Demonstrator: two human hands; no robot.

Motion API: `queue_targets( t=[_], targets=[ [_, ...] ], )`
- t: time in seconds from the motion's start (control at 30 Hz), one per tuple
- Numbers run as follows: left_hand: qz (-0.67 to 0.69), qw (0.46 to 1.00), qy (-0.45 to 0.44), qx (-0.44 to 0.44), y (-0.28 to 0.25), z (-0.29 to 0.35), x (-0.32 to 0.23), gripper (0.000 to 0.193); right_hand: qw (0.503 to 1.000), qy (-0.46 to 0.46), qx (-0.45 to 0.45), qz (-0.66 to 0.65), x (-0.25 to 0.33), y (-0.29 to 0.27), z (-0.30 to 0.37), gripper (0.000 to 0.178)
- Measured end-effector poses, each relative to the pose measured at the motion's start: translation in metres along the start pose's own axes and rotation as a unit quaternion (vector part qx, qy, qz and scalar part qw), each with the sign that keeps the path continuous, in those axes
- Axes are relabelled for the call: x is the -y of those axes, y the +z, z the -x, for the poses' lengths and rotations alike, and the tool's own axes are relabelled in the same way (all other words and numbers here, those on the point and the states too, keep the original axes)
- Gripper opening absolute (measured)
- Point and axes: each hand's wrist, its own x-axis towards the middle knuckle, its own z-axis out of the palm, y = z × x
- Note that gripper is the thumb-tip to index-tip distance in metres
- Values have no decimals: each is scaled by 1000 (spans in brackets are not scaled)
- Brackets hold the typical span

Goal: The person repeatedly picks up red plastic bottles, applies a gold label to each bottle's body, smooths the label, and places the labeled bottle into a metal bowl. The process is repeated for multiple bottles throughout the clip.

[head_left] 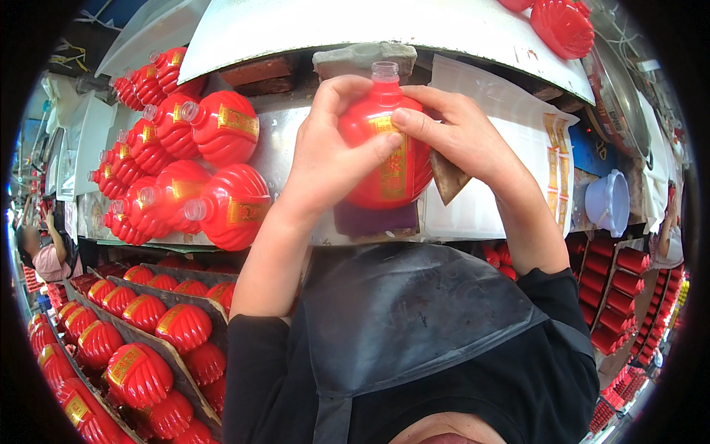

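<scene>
A round red glass bottle (362, 177) with a clear neck stands upright in front of me, a gold label (393, 177) down its front. My left hand (323, 144) is wrapped round its left side, thumb on the label's edge. From the right, my right hand (464, 137) grips the bottle near the shoulder, its thumb pressed on the upper part of the label. A brownish triangular flat piece (449, 179) juts out below my right hand; whether its fingers hold it is hidden. Under the bottle lies a dark purple pad (376, 220).
Several labelled red bottles (229, 127) lie at the left of the bench. A white sheet (473, 200) with a strip of gold labels (557, 159) is at the right, beside a pale blue bucket (608, 203). Racks of red bottles (140, 374) stand below left. Another person (52, 251) is far left.
</scene>
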Motion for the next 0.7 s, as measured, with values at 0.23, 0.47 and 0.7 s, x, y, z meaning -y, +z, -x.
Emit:
queue_targets(
  t=[0.23,0.47,0.7],
  targets=[
    [28,1000,1,-7,-3,-4,5,44,992,49,51,-107,5,-5,-5,66],
    [29,999,-17,-25,-5,-16,13,34,997,-29,48,56,-9,-6,-7,67],
    [-58,998,24,-13,-10,-15,19,54,998,-5,56,37,-23,-5,-15,66]
  ],
)
